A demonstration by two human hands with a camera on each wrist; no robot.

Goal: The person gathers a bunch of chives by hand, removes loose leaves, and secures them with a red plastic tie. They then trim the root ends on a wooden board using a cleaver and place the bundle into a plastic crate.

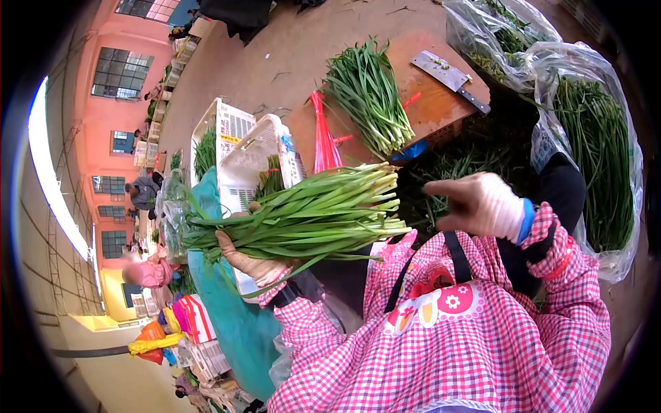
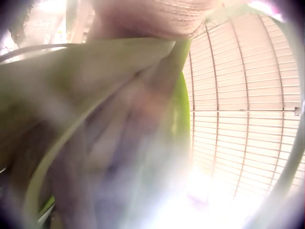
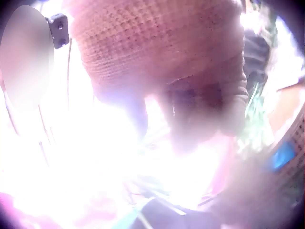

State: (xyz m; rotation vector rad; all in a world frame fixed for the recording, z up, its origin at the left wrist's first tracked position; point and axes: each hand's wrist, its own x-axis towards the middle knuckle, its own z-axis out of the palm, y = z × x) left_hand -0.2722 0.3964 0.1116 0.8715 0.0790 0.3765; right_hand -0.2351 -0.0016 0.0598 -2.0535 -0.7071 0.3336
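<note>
A loose bunch of garlic chives [image 1: 310, 210] lies across my gloved left hand [image 1: 248, 260], which grips it from below with the thumb over the leaves. Its pale cut ends point right, towards my gloved right hand [image 1: 478, 203]. That hand hangs beside the stem ends with loosely bent fingers and nothing between them; the right wrist view shows the fingers [image 3: 190, 105] against strong glare. Blurred leaves [image 2: 86, 71] fill much of the left wrist view, below the knitted glove [image 2: 152, 16]. Another bunch of chives [image 1: 365, 89] rests on the wooden board [image 1: 413, 51], near pink-red plastic ties [image 1: 322, 131].
A cleaver [image 1: 441, 70] lies on the board's far right. White plastic crates [image 1: 234, 162] holding greens stand left of the board. Clear bags of chives [image 1: 595, 158] stand at the right. Leaf trimmings [image 1: 451, 165] cover the ground below the board. A person [image 1: 148, 272] is farther left.
</note>
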